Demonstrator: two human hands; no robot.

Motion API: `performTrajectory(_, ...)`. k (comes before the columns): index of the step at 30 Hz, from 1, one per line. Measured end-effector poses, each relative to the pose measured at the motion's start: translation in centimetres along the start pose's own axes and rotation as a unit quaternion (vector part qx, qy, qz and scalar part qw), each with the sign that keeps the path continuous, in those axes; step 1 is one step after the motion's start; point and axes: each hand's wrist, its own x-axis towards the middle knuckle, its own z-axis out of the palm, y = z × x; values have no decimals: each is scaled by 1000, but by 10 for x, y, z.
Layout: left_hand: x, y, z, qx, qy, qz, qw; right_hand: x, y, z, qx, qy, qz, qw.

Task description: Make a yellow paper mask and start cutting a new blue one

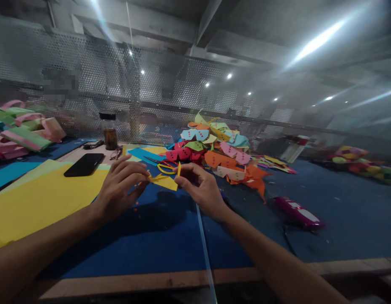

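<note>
A heap of coloured paper masks (211, 147), in orange, pink, red, pale blue and green, many with rows of small red marks, stands on the blue-covered tabletop (157, 249). In front of the heap and a little to its left, a small folded piece of yellow paper (166, 181) is held up by both hands. The left hand (121, 185), farther left of the heap, pinches one end between thumb and forefinger, its other fingers loosely spread. The right hand (201, 188), directly in front of the heap, pinches the other end, where a narrow part of the paper stands upright at the fingertips. Scissors with yellow handles (166, 169) lie just left of the heap. Farther left of it are a black phone (84, 164), resting on large yellow sheets (49, 202), and a dark-lidded jar (110, 134). A pile of pink and green paper pieces (27, 131) sits well to the heap's left. To its right and nearer the person lies a glossy purple device (298, 213) with a dark cord. Behind the heap rises a perforated screen (163, 88).
</note>
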Motion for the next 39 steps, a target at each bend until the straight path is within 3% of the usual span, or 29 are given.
performTrajectory(8,2,-7,0,-1,-27,-50,998,5,7,1,83,-61,80,991)
performTrajectory(23,-5,-13,7,18,-80,-30,996,4,13,5,121,-98,136,978)
performTrajectory(34,0,8,-2,-91,-139,-64,984,4,13,8,131,-109,164,972)
performTrajectory(39,0,23,8,-114,-134,-63,982,2,16,10,106,-110,160,975)
